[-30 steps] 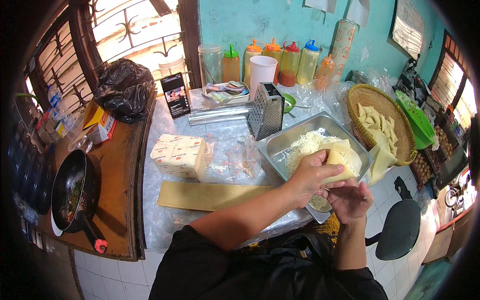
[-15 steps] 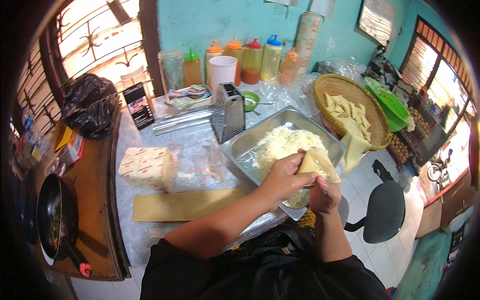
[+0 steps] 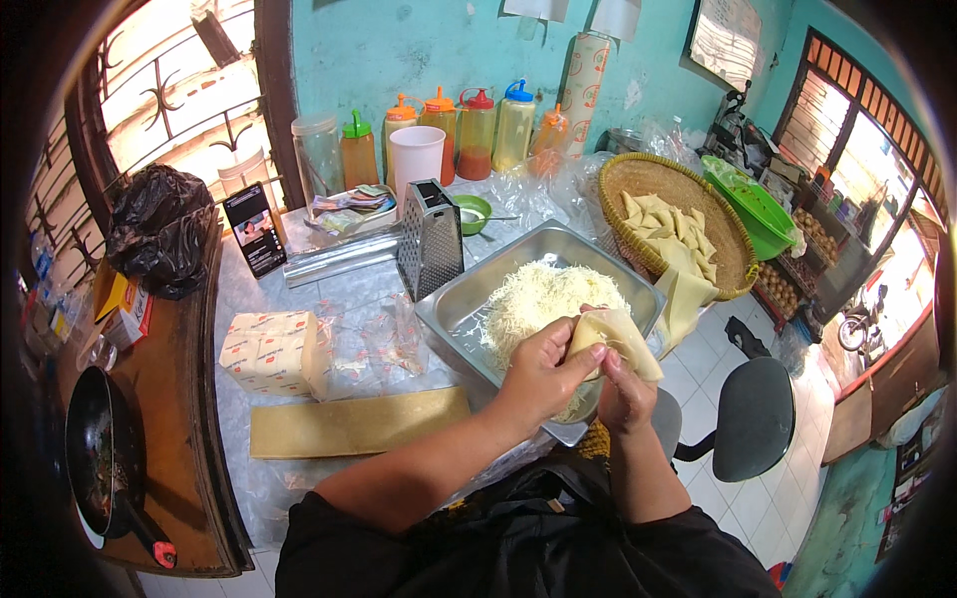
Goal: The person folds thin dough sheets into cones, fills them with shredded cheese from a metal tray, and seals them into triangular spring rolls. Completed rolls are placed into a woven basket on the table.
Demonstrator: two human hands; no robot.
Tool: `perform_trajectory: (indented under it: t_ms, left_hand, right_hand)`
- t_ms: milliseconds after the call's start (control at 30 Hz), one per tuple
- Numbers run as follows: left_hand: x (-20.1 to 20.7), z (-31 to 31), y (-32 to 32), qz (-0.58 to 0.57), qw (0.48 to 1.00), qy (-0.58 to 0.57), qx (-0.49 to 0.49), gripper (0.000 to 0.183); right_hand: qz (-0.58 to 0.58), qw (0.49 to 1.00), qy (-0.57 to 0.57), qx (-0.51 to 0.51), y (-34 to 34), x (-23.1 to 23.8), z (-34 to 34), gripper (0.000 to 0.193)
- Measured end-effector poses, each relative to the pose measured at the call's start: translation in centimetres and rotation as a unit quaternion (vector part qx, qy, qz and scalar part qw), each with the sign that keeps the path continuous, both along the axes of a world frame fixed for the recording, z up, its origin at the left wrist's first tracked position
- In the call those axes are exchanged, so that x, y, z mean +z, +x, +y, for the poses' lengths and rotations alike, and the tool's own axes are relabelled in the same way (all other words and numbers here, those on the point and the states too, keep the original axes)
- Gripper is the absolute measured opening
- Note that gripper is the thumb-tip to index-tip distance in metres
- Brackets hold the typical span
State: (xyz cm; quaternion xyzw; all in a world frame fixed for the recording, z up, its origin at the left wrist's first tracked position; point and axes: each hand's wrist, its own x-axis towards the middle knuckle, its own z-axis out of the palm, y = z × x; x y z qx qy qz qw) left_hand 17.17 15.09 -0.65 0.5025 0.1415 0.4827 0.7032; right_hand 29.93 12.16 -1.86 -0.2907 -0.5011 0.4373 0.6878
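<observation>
Both my hands hold a pale dough wrapper [image 3: 626, 336] folded into a pocket with shreds of grated cheese at its opening. My left hand [image 3: 543, 371] pinches it from the left, thumb on the front. My right hand [image 3: 628, 399] closes on its lower edge, thumb up; its other fingers are partly hidden. They are above the right side of a metal tray [image 3: 461, 317] that bears a heap of grated cheese [image 3: 543, 299]. Behind the tray to the right, a woven basket [image 3: 746, 224] carries several folded dough triangles [image 3: 670, 231]. A dough sheet [image 3: 686, 297] hangs over its near rim.
A box grater [image 3: 431, 239] stands by the tray's left corner. On the table lie a long dough strip [image 3: 359, 423] and a paper-wrapped block [image 3: 267, 351]. A phone [image 3: 255, 231] leans upright near sauce bottles [image 3: 477, 138]. A wok [image 3: 103, 453] sits far left, a black chair [image 3: 755, 419] right.
The view has shifted slightly, so the scene sits a little further left. My fingers have shifted on the wrapper, and its pocket looks more folded over. Both hands keep hold of it.
</observation>
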Motion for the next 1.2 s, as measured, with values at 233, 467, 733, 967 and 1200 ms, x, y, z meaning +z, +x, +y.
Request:
perform_trajectory:
  t_ms: [233,467,733,967,1200]
  left_hand:
    - [0.5,-0.5,-0.2,-0.021,0.999,-0.034,-0.016,0.017]
    - [0.9,-1.2,0.0,-0.043,0.997,-0.068,0.011,0.013]
    - [0.4,-1.1,0.0,-0.061,0.991,-0.116,-0.028,0.018]
    - [0.8,-1.4,-0.4,-0.071,0.979,-0.182,-0.048,0.027]
    - [1.1,-0.1,-1.2,0.015,0.959,-0.261,-0.108,0.037]
  right_hand:
    - [-0.032,0.998,0.057,-0.005,0.2,-0.5,0.0,0.051]
    - [-0.058,0.994,0.060,-0.071,-0.8,0.0,-0.4,0.054]
    - [-0.259,0.934,0.194,-0.154,0.4,-0.1,-0.1,0.039]
    - [-0.430,0.838,0.235,-0.241,1.0,0.9,-0.6,0.036]
    - [-0.554,0.748,0.242,-0.273,1.2,1.9,-0.8,0.033]
